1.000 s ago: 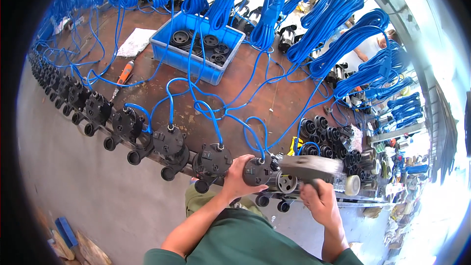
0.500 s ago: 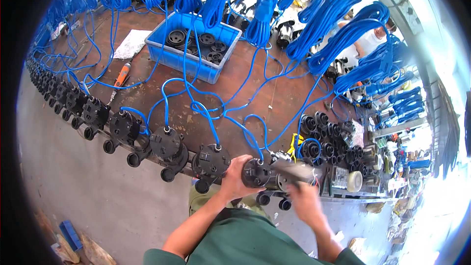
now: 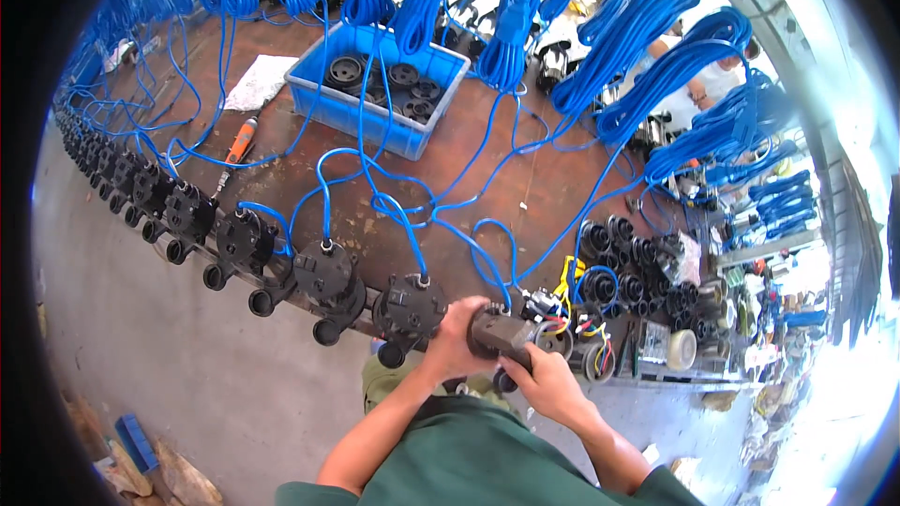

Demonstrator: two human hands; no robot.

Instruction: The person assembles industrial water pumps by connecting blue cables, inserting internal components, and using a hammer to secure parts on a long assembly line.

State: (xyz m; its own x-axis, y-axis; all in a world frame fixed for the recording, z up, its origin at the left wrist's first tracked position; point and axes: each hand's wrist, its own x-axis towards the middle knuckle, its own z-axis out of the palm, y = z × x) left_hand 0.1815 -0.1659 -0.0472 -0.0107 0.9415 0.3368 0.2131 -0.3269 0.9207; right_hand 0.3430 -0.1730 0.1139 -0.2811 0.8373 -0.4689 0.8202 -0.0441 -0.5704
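At the table's near edge my left hand (image 3: 450,345) is closed around the side of a round black motor housing (image 3: 478,345), with a blue cable at its top. My right hand (image 3: 551,382) grips a hammer (image 3: 506,330) with a dark blocky head. That head lies over the housing and hides most of its top, close to my left fingers. Just left of my left hand stands another black housing (image 3: 412,306) with a blue cable. To the right sits an opened unit with coloured wires (image 3: 557,326).
More black housings (image 3: 246,242) line the edge leftward. A blue crate (image 3: 356,122) of black round parts stands farther back, near an orange screwdriver (image 3: 241,142). Coiled blue cables (image 3: 637,0) hang above. Black parts (image 3: 600,286) and a tape roll (image 3: 682,349) are at right.
My right hand has swung the hammer left and down, from beside the housing onto its top. My left hand keeps its hold. The whole view has shifted slightly.
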